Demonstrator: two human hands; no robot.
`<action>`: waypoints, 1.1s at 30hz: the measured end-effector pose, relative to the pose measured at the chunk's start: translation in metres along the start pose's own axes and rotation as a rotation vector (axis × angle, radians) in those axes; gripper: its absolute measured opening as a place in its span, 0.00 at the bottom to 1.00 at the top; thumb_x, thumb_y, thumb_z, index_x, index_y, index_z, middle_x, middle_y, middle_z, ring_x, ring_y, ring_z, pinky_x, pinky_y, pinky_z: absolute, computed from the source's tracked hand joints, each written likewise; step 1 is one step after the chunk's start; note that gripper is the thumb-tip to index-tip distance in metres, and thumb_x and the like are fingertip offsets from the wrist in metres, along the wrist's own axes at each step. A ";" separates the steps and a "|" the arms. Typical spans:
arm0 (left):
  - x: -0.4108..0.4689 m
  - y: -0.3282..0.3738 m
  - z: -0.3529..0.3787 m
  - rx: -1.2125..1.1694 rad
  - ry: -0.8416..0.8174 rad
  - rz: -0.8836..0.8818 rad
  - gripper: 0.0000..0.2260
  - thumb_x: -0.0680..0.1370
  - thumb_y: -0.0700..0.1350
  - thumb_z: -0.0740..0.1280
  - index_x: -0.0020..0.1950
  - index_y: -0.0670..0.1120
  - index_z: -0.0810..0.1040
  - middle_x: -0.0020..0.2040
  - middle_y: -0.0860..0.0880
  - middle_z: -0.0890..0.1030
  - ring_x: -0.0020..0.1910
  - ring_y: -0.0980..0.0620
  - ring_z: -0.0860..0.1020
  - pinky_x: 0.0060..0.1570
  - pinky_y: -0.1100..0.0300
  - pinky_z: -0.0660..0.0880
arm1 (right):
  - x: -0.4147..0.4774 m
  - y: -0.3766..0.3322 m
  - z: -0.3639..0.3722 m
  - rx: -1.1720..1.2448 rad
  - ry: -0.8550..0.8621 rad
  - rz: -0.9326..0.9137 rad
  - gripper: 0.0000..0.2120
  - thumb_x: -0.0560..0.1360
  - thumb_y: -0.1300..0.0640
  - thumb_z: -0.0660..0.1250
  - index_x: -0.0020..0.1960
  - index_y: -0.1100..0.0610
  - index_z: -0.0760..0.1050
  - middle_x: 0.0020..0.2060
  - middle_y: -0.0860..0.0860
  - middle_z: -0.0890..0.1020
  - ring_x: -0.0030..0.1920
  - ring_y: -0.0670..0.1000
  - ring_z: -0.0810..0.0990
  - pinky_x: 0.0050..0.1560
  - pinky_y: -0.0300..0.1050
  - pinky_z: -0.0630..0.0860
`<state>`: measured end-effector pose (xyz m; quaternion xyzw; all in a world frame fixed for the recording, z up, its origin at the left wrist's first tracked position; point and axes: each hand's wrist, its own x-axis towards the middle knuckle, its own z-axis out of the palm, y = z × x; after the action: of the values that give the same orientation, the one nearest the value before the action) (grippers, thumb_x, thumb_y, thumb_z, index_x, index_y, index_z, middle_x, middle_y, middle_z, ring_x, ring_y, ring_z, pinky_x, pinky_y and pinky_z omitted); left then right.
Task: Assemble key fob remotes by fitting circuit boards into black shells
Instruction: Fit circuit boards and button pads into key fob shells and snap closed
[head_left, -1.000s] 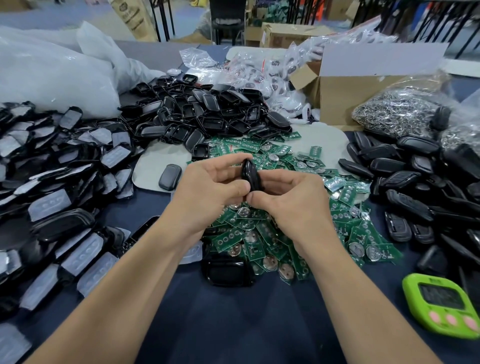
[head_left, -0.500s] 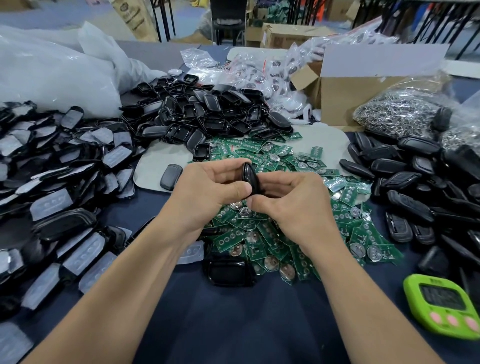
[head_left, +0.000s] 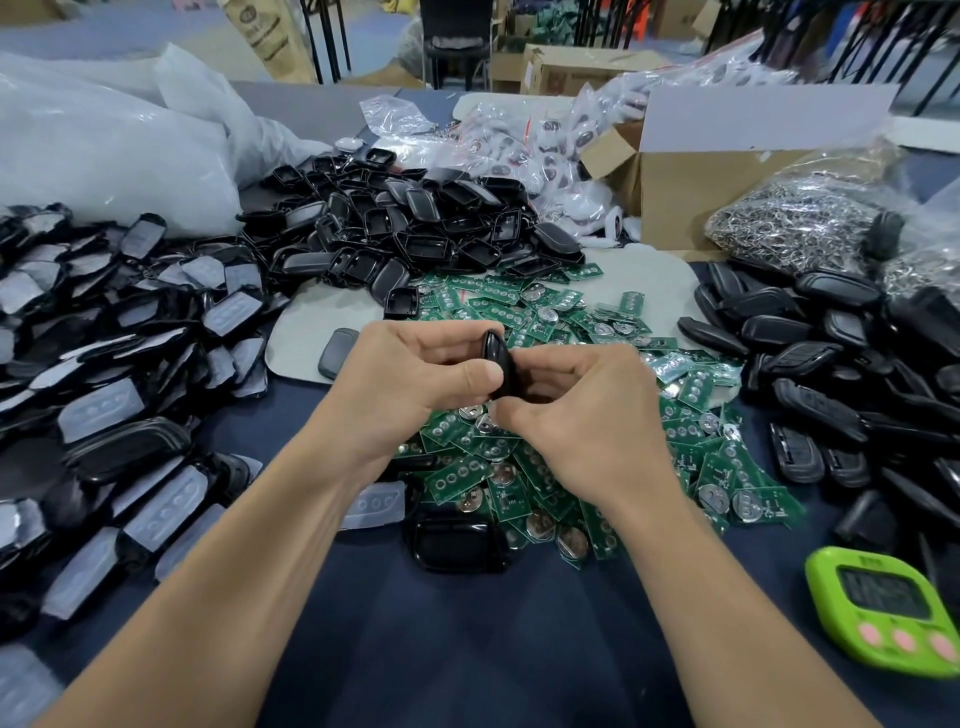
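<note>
- We hold one black shell (head_left: 497, 364) edge-up between both hands, raised above the heap of green circuit boards (head_left: 561, 447); our left hand (head_left: 415, 387) pinches it with the thumb on the near face and the fingers curled over the far side; our right hand (head_left: 587, 415) closes on its lower edge from the other side, fingertips pressed to it
- We judge the step in hand to be the closing of a fob, the two halves being squeezed along their seam; whether a board already sits inside we cannot tell, for the shell shows us only its edge
- The next move, as we read it, calls for even pressure round the whole rim until the seam is shut, then a free hand to lay the piece among the closed fobs (head_left: 810, 364) at our right
- After that we need a fresh open shell from the pile (head_left: 415, 228) beyond the boards, and one board lifted clear of its neighbours; they lie overlapped, so a single one must be teased out
- The green timer (head_left: 888, 608) lies on the dark tabletop (head_left: 467, 649), well apart from the work
</note>
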<state>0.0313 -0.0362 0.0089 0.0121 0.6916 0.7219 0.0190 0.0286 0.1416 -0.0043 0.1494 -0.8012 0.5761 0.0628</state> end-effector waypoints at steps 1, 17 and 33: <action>0.000 0.001 0.000 -0.010 0.008 0.002 0.19 0.66 0.42 0.79 0.57 0.47 0.86 0.50 0.48 0.89 0.49 0.51 0.88 0.45 0.63 0.82 | 0.000 0.000 0.001 0.021 -0.002 -0.001 0.19 0.64 0.62 0.83 0.45 0.40 0.86 0.38 0.35 0.87 0.41 0.36 0.86 0.43 0.29 0.80; 0.001 -0.001 0.018 -0.027 0.250 -0.055 0.12 0.78 0.34 0.72 0.41 0.49 0.89 0.43 0.43 0.88 0.47 0.43 0.87 0.40 0.58 0.84 | -0.003 -0.002 0.010 -0.340 0.114 -0.106 0.23 0.67 0.55 0.76 0.59 0.38 0.80 0.37 0.43 0.87 0.38 0.44 0.84 0.42 0.45 0.83; 0.002 0.001 0.017 -0.005 0.362 0.100 0.10 0.79 0.34 0.71 0.41 0.43 0.86 0.38 0.45 0.87 0.41 0.44 0.87 0.38 0.56 0.84 | 0.000 -0.005 0.012 0.029 0.149 0.085 0.19 0.65 0.64 0.81 0.51 0.46 0.88 0.40 0.34 0.87 0.43 0.37 0.86 0.44 0.31 0.80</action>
<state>0.0300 -0.0189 0.0108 -0.0837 0.6805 0.7140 -0.1417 0.0310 0.1283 -0.0035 0.0729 -0.7915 0.5993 0.0955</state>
